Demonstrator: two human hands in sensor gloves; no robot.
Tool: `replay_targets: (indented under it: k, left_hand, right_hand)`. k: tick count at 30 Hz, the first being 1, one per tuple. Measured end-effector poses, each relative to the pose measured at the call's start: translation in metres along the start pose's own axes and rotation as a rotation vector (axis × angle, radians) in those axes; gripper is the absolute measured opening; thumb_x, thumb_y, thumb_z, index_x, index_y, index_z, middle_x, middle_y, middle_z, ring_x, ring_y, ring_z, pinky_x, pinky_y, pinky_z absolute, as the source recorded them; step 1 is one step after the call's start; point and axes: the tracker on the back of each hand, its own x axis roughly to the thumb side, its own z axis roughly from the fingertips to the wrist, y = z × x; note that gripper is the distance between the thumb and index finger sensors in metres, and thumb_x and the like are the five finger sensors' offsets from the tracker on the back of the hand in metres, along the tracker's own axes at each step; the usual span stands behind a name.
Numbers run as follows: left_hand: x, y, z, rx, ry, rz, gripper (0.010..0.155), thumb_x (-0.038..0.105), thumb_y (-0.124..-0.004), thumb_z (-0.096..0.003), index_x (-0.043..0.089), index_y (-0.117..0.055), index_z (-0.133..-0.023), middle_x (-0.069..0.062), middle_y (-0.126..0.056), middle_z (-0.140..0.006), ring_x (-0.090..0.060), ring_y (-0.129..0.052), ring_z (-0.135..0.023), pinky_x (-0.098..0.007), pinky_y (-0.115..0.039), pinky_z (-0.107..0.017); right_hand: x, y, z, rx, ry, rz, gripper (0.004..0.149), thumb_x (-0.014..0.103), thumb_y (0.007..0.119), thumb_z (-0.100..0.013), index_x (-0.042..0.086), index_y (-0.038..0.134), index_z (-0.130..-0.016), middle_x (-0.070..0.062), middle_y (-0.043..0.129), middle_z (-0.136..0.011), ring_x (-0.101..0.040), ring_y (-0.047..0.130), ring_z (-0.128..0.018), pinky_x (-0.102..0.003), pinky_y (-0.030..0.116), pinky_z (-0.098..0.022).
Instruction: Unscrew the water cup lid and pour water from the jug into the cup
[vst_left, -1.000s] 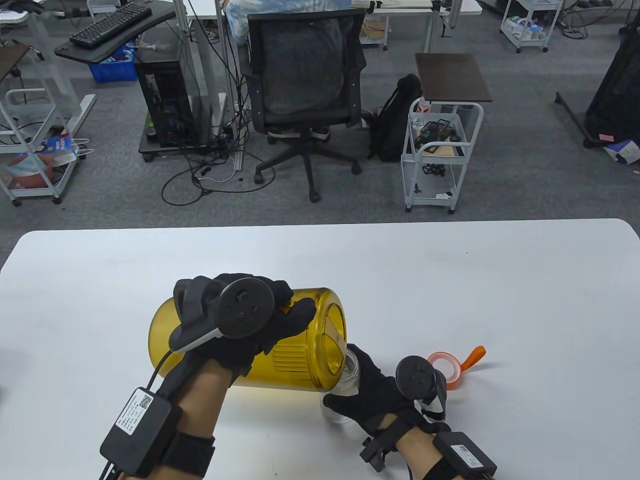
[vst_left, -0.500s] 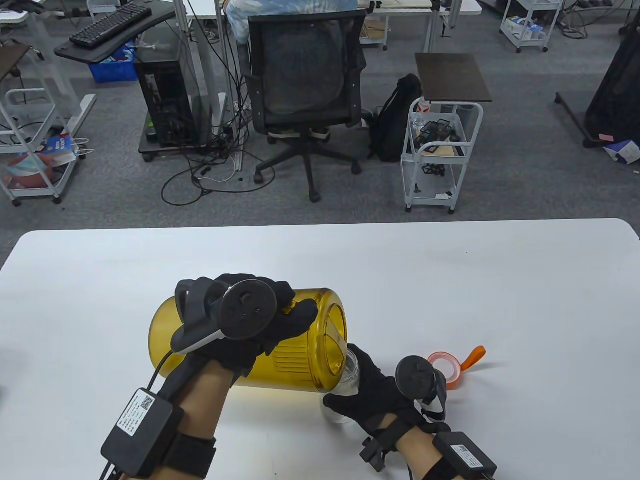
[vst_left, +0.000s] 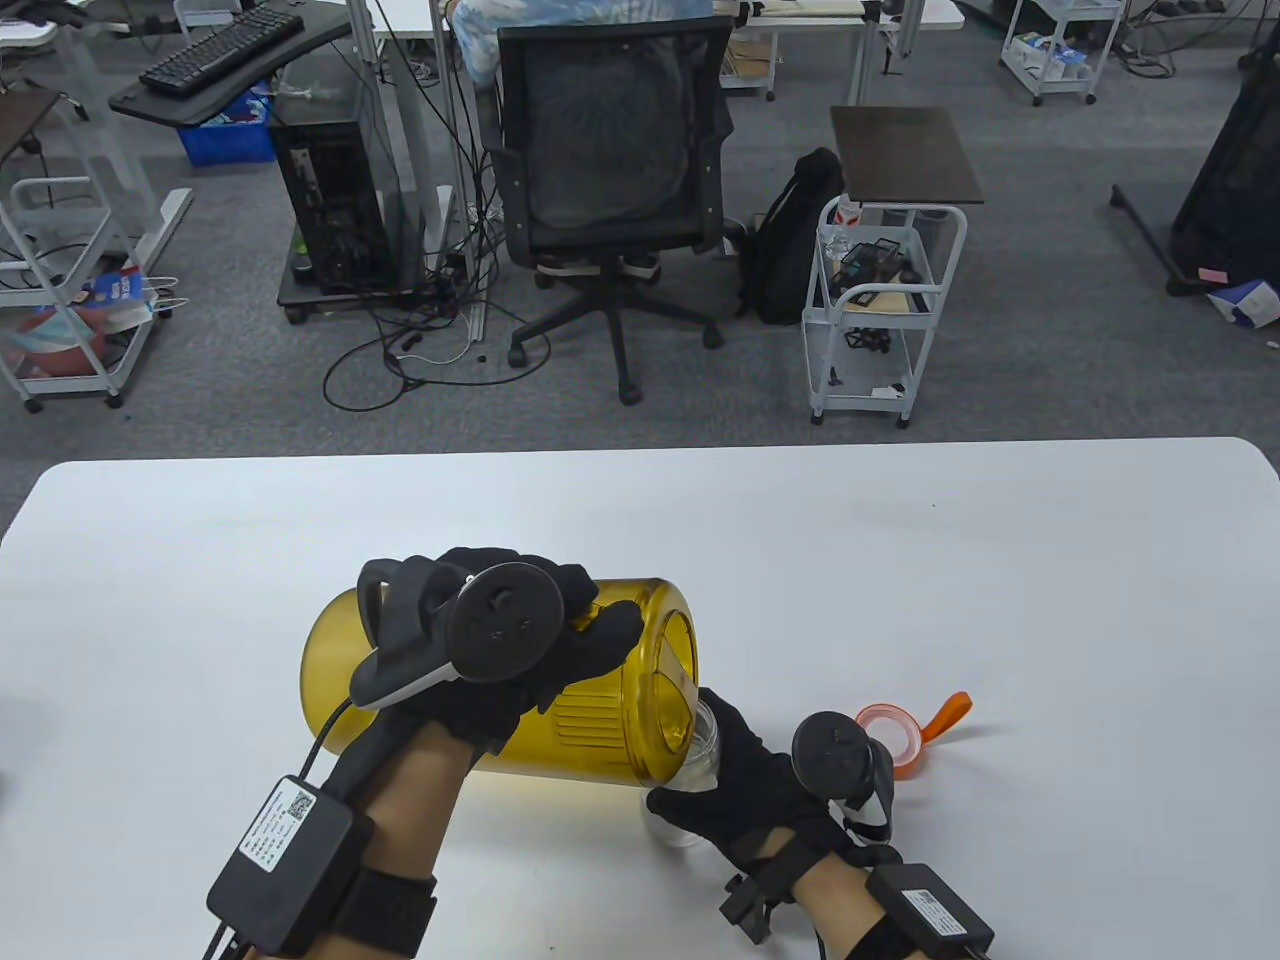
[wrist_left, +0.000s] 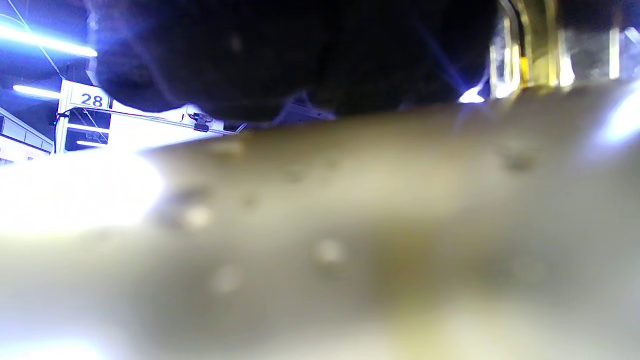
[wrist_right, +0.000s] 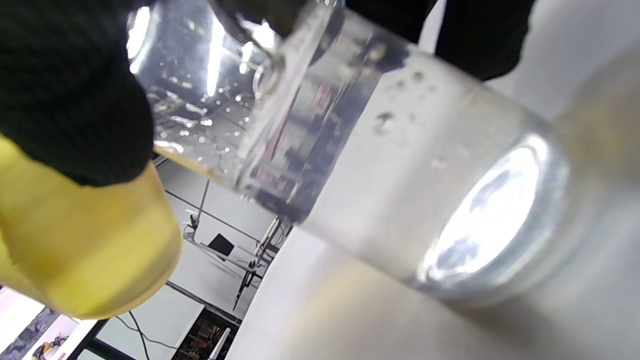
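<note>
Gripping the amber jug with my left hand curled over its side, I am tipping it nearly flat above the table, near the front edge, its mouth meeting the rim of the clear cup. My right hand is wrapping round the cup and steadying it upright, while the orange-strapped lid is lying off beside it, so I judge the pouring is under way. Next I am expecting to ease the jug upright once the cup fills.
</note>
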Motion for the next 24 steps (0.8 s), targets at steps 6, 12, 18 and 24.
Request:
replay_targets:
  k: [6,12,18,24]
  left_hand:
    - [0.0014,0.0005,0.0003,0.004,-0.007,-0.007,0.069,0.086,-0.068,-0.0367,0.027,-0.102,-0.044,0.004,-0.104,-0.026,-0.022,-0.104,-0.02,-0.048,-0.09,-0.04]
    - [0.0026,0.0005,0.0009,0.01,-0.009,-0.012,0.069,0.086,-0.068,-0.0367,0.027,-0.102,-0.044,0.004,-0.104,-0.026,-0.022,-0.104,-0.02,-0.048,-0.09,-0.041]
    - [0.0029,0.0008,0.0007,0.009,-0.007,-0.012,0.069,0.086,-0.067,-0.0367,0.027,-0.102,-0.044,0.004,-0.104,-0.026,-0.022,-0.104,-0.02,-0.048,-0.09,-0.041]
    - [0.0034,0.001,0.0007,0.01,-0.005,-0.013,0.069,0.086,-0.068,-0.0367,0.028,-0.102,-0.044,0.004,-0.104,-0.026,-0.022,-0.104,-0.02,-0.048,-0.09,-0.041]
  right_hand:
    - [0.0001,-0.0003,0.0001,0.0,0.001,0.001,0.105,0.062,0.102,-0.033,0.028,0.038,-0.108,-0.007,0.054,-0.111,-0.048,0.071,-0.097,-0.073,0.066,-0.066]
    - [-0.0001,-0.0012,0.0004,0.0,0.002,0.002,0.104,0.062,0.102,-0.033,0.028,0.038,-0.108,-0.007,0.054,-0.111,-0.048,0.071,-0.097,-0.073,0.066,-0.066]
    - [-0.0001,-0.002,0.0005,-0.001,0.003,0.001,0.105,0.062,0.102,-0.033,0.028,0.037,-0.108,-0.007,0.053,-0.111,-0.048,0.071,-0.097,-0.073,0.066,-0.067]
    - [-0.0002,-0.0026,0.0006,-0.001,0.003,0.0,0.105,0.062,0.102,-0.033,0.028,0.037,-0.108,-0.007,0.053,-0.111,-0.048,0.071,-0.097,-0.073,0.066,-0.066]
